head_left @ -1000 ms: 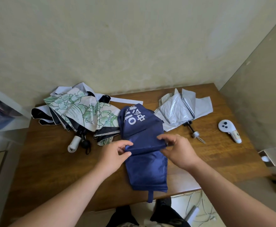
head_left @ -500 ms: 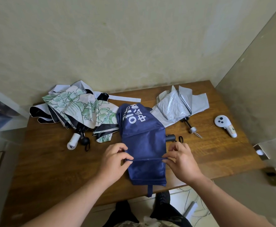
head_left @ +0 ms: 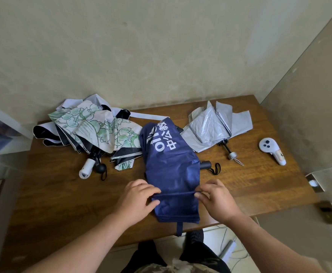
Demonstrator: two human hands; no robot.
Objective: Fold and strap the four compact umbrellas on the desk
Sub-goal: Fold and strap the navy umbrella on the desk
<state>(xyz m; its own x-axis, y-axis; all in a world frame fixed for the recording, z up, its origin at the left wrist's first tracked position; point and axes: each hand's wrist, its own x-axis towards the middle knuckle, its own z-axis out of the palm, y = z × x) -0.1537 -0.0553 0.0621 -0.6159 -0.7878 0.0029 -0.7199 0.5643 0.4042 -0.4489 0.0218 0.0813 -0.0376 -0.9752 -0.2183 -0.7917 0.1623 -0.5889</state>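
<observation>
The navy umbrella (head_left: 171,170) lies on the wooden surface (head_left: 62,198), its canopy spread flat with white lettering at the end away from the person and a short strap (head_left: 179,228) hanging over the near edge. A fold line runs straight across the fabric between the two hands. The left hand (head_left: 136,198) pinches the left end of that fold, its fingers (head_left: 153,191) curled down over the cloth with the thumb tucked beneath the edge. The right hand (head_left: 215,198) pinches the right end in the same way, fingers (head_left: 201,189) closed on the crease. Both hands hold fabric; neither is spread wide.

Just beyond the right fingers, the navy umbrella's black handle (head_left: 206,164) pokes out from under the canopy, a dark wrist loop (head_left: 215,168) lying beside it.

Farther out past the left fingers sits the floral umbrella (head_left: 94,131), unfolded and rumpled, green leaf print on white with black lining showing. Its white handle (head_left: 86,168) points toward the person, next to a black knob (head_left: 101,168) with a cord. A pale lilac umbrella (head_left: 72,101) shows behind and under the floral one, mostly hidden.

Beyond the right fingers the silver umbrella (head_left: 214,127) lies loose, its shaft and small pale handle (head_left: 232,155) pointing back toward the person. Well to the right of it rests a white controller (head_left: 271,150), near the surface's right edge.
</observation>
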